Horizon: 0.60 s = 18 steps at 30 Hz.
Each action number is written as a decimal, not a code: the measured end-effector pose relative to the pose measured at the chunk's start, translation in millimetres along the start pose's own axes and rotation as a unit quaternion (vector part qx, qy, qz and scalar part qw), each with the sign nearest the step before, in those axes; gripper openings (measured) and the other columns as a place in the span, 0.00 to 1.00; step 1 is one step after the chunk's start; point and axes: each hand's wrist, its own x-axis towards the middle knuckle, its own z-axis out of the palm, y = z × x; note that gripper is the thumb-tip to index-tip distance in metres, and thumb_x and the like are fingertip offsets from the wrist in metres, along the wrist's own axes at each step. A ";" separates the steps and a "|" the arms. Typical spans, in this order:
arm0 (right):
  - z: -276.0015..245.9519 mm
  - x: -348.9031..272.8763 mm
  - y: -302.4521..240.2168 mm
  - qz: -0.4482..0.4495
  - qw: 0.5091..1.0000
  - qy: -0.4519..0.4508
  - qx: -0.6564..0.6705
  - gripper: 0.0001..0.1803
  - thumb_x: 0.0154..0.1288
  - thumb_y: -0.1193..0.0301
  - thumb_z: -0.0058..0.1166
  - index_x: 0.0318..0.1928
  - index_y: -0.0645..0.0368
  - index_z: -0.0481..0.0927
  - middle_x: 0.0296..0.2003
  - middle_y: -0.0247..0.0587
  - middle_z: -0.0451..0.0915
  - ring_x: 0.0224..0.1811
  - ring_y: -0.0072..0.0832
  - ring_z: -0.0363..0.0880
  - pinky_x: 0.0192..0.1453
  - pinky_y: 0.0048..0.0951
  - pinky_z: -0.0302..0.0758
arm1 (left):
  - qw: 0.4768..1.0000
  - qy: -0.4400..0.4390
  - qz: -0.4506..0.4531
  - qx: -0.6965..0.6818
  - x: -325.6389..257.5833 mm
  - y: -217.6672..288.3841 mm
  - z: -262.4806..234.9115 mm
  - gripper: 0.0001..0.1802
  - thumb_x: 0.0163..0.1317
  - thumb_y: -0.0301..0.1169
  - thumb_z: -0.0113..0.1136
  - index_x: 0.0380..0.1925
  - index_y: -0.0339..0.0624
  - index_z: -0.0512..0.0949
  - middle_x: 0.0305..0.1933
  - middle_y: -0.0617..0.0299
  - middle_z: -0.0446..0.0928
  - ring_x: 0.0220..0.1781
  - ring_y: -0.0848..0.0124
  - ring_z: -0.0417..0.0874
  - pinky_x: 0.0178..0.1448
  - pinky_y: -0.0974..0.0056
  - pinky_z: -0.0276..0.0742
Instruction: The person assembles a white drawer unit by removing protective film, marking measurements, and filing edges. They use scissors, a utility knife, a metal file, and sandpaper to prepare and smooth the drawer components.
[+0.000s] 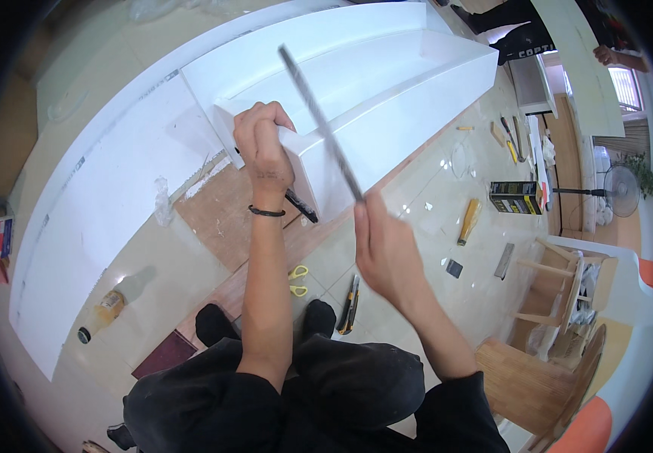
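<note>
My right hand [388, 245] is closed round the lower end of a long, flat grey file [319, 117]. The file slants up and to the left, crossing the near end of a white trough-like panel [409, 124]; motion blurs it slightly, and I cannot tell whether it touches the edge. My left hand [264, 143] grips the near end of that panel, its fingers curled over the top edge. Below this hand a dark strip [301, 205] sticks out beside the panel's end face. A large flat white sheet [126, 151] adjoins the panel on the left.
Yellow scissors [298, 281] and a utility knife [350, 306] lie by my feet. A bottle [103, 315] lies at left. At right are a yellow-handled tool [469, 221], a black can [517, 198], a fan [621, 190] and a wooden chair [553, 302]. Another person's hand [606, 55] holds a panel.
</note>
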 end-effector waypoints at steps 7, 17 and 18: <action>-13.5 -21.0 16.3 0.035 0.999 -0.025 0.023 0.11 0.79 0.67 0.41 0.41 0.62 0.66 0.20 0.59 0.75 0.24 0.61 0.76 0.27 0.55 0.70 | 0.999 -0.007 0.039 0.033 -5.0 -1.3 -0.5 0.19 0.63 0.34 0.39 0.16 0.38 0.68 0.19 0.56 0.66 0.27 0.62 0.65 0.48 0.62 0.61; -23.9 10.2 41.3 0.054 0.998 0.043 -0.016 0.13 0.80 0.64 0.39 0.42 0.63 0.66 0.21 0.63 0.76 0.26 0.65 0.76 0.30 0.59 0.70 | 0.997 -0.015 0.060 0.044 -11.8 -3.0 -0.4 0.18 0.61 0.34 0.39 0.15 0.37 0.66 0.20 0.59 0.67 0.28 0.66 0.64 0.42 0.64 0.61; -29.2 23.2 47.3 0.056 0.996 0.069 -0.018 0.14 0.80 0.64 0.39 0.42 0.63 0.67 0.22 0.64 0.76 0.27 0.65 0.76 0.31 0.59 0.70 | 0.998 -0.015 0.051 0.036 -12.0 -2.4 -0.5 0.18 0.61 0.33 0.39 0.15 0.37 0.67 0.20 0.59 0.67 0.28 0.67 0.64 0.42 0.64 0.61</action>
